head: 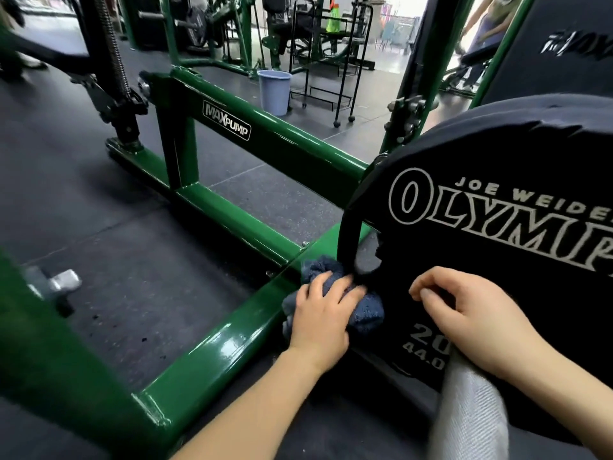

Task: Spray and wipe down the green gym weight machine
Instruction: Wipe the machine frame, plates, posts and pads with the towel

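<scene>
Down low beside the green weight machine, the left hand lies palm-down on a bunched dark blue cloth, fingers spread and bent over it, pressing it onto the glossy green base bar where that bar meets a second green bar running away from the hand. Just right of the cloth, touching it, stands a black weight plate printed in white with "JOE WEIDER OLYMPIA" lettering. The right hand rests against the face of that plate, its fingers curled inward with the thumb tucked near them; nothing shows in its grip. Below the right wrist hangs a strip of light grey fabric, and whether the hand has hold of it cannot be told.

Beyond the left hand, a green crossbar carries a "MAXPUMP" badge. Farther off past that, a pale blue bucket stands on the dark rubber floor, with a black wire rack just beside it. To the left of the left hand, a blurred silver peg juts from a green upright.
</scene>
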`<state>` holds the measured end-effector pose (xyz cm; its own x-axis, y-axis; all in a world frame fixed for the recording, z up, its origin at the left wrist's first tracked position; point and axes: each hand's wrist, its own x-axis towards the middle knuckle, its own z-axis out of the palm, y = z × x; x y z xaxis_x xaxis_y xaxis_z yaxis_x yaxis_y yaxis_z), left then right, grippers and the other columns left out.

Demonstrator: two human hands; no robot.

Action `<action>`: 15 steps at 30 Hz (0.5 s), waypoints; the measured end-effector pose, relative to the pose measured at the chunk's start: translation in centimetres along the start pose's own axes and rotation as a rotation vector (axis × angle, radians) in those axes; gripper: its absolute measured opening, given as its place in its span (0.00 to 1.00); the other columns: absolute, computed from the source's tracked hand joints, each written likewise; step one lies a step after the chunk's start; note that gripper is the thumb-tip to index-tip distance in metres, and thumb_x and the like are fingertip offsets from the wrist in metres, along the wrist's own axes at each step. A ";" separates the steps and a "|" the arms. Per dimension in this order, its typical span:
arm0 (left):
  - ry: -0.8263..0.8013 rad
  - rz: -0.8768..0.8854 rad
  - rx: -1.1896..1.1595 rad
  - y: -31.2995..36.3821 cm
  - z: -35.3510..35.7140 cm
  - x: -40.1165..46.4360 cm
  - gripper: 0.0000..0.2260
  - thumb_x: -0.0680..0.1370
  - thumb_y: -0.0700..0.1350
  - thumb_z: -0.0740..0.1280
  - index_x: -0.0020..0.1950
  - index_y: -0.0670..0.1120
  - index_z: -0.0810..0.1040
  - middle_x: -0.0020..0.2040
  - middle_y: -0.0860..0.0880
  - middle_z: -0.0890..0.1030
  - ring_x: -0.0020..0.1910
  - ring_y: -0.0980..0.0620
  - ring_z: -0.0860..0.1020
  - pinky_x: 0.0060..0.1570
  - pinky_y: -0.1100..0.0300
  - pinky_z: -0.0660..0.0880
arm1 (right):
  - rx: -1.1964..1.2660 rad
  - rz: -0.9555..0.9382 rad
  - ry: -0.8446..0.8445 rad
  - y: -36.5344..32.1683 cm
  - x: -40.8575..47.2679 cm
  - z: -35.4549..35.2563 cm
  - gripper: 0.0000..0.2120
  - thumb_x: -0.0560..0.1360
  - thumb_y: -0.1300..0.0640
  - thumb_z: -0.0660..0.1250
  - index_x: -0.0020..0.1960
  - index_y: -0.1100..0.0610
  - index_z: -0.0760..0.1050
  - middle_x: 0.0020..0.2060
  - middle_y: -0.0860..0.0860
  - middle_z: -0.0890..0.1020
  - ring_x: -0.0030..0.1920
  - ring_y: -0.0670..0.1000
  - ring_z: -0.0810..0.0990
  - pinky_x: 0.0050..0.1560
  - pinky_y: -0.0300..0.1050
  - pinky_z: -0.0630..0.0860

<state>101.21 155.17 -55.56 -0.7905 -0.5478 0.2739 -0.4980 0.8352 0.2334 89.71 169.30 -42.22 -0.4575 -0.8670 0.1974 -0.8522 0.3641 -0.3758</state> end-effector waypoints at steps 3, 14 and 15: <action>-0.181 -0.124 -0.094 -3.1 1.5 -3.7 0.32 0.66 0.40 0.64 0.69 0.59 0.69 0.70 0.58 0.69 0.68 0.47 0.66 0.62 0.51 0.68 | -0.077 -0.037 -0.058 -0.6 0.0 -0.6 0.05 0.74 0.54 0.64 0.43 0.44 0.76 0.39 0.40 0.80 0.46 0.44 0.78 0.48 0.45 0.74; -0.412 -0.570 -0.077 -10.0 -2.8 -5.2 0.38 0.74 0.63 0.64 0.78 0.62 0.46 0.79 0.52 0.41 0.77 0.41 0.41 0.70 0.32 0.50 | -0.208 -0.253 -0.230 -5.1 0.7 1.4 0.12 0.76 0.44 0.58 0.51 0.46 0.77 0.46 0.42 0.81 0.51 0.45 0.78 0.54 0.46 0.74; -0.522 -0.598 -0.091 -10.5 -2.0 -6.1 0.40 0.74 0.67 0.63 0.77 0.63 0.43 0.79 0.52 0.40 0.77 0.40 0.42 0.69 0.31 0.50 | -0.100 -0.229 -0.126 -4.8 0.2 0.9 0.12 0.76 0.45 0.59 0.49 0.46 0.79 0.45 0.40 0.82 0.50 0.45 0.78 0.53 0.46 0.74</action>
<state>112.01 149.62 -57.81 -0.4751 -0.7895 -0.3885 -0.8768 0.3878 0.2843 93.93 167.10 -41.21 -0.2199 -0.9639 0.1503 -0.9536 0.1799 -0.2415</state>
